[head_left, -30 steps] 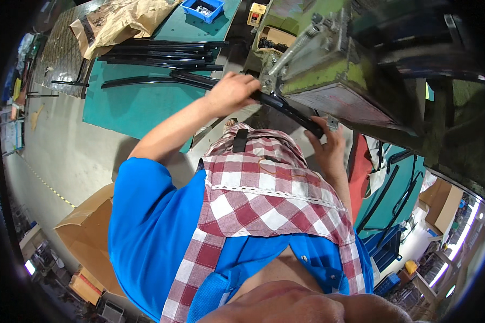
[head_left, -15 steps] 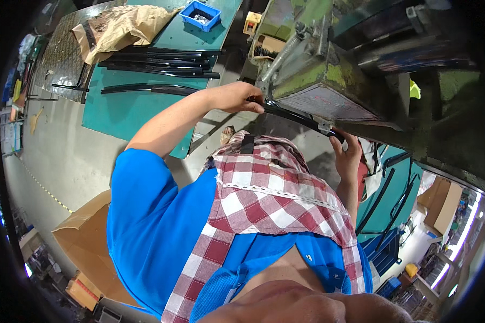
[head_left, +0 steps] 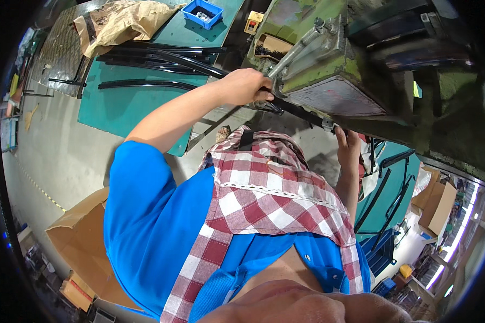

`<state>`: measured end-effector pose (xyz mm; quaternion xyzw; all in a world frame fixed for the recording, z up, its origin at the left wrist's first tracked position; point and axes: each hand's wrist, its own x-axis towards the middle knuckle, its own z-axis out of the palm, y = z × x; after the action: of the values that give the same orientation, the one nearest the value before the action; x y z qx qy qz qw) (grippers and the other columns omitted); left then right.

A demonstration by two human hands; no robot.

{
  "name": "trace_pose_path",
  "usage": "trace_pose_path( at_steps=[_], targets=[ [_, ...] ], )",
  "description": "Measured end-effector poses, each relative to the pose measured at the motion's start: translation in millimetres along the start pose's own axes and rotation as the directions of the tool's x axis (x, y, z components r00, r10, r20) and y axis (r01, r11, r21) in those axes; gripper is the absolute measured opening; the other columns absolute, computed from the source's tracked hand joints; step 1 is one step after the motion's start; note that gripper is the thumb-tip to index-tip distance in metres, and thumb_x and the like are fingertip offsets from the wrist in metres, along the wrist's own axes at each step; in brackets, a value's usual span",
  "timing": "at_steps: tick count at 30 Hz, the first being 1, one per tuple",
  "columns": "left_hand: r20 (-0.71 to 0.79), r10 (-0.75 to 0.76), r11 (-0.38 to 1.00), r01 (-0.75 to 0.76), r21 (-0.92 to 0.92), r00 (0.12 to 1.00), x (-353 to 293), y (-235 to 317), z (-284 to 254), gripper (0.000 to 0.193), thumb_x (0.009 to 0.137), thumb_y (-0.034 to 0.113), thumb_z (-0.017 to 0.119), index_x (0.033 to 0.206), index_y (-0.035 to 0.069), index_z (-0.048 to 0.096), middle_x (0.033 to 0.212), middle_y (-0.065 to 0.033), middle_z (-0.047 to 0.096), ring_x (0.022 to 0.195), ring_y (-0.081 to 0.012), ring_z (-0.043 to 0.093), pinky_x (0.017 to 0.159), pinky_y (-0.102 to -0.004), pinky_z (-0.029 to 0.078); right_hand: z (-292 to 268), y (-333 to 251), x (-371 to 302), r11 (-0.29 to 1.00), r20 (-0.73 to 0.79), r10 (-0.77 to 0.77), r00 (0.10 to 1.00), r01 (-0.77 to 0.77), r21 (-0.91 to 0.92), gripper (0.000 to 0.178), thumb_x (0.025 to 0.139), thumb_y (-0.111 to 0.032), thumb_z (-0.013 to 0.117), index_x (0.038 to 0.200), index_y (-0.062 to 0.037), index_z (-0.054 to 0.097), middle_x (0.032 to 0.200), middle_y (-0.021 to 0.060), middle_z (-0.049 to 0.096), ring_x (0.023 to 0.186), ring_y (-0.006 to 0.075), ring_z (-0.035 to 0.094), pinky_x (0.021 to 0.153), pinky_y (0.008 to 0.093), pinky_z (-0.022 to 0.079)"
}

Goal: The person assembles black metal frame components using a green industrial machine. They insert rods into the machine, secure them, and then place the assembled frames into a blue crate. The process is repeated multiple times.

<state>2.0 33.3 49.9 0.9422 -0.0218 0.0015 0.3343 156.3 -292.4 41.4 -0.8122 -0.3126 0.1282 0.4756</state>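
Observation:
A long, glossy black strip (head_left: pixel 299 111) runs slantwise along the lower edge of a green-painted machine (head_left: pixel 355 75). My left hand (head_left: pixel 248 86) is closed round it near the machine's left corner, and a length of strip slants from that hand back over the table. At the other end, my right hand (head_left: pixel 348 144) has thumb and fingers bent beside a small metal clamp-like piece (head_left: pixel 327 124). The strip's tip there is mostly hidden, so its grip is hard to make out. Several similar black strips (head_left: pixel 145 84) lie on the green table (head_left: pixel 108 110) to the left.
On the green table are crumpled brown paper (head_left: pixel 124 24) and a blue bin (head_left: pixel 202 14) of small parts. A yellow switch box (head_left: pixel 253 22) and a small carton (head_left: pixel 269 46) stand beside the machine. At right, a second green table (head_left: pixel 369 202) carries black strips. An open carton (head_left: pixel 83 226) stands lower left.
My left hand has moved slightly up and right, and the strip's left part now slants higher over the table. My right hand has shifted a little; its fingers are closer together by the clamp-like piece.

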Motion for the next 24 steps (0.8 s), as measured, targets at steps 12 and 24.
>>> trace_pose_path(
  at_steps=[12, 24],
  targets=[
    [0.133, -0.067, 0.826, 0.13, -0.549, 0.989, 36.4, -44.6, 36.6, 0.019, 0.082, 0.019, 0.07, 0.085, 0.001, 0.065, 0.071, -0.0097, 0.066, 0.067, -0.0189, 0.061, 0.064, -0.0341, 0.045, -2.5, 63.2, 32.5, 0.823, -0.106, 0.294, 0.95, -0.195, 0.534, 0.012, 0.093, -0.018, 0.053, 0.086, -0.0079, 0.053, 0.072, -0.0005, 0.047, 0.059, 0.0109, 0.038, 0.059, 0.0306, 0.04],
    [0.184, -0.032, 0.896, 0.11, -0.43, 0.982, 33.9, -35.8, 30.9, 0.018, 0.082, 0.022, 0.068, 0.084, 0.004, 0.067, 0.071, -0.0125, 0.065, 0.067, -0.024, 0.061, 0.064, -0.0346, 0.046, -18.4, 44.7, 20.1, 0.901, 0.04, 0.143, 0.989, -0.147, 0.408, 0.015, 0.094, -0.012, 0.048, 0.095, 0.0003, 0.057, 0.081, 0.0048, 0.055, 0.068, 0.0144, 0.049, 0.063, 0.0302, 0.045]
  ],
)
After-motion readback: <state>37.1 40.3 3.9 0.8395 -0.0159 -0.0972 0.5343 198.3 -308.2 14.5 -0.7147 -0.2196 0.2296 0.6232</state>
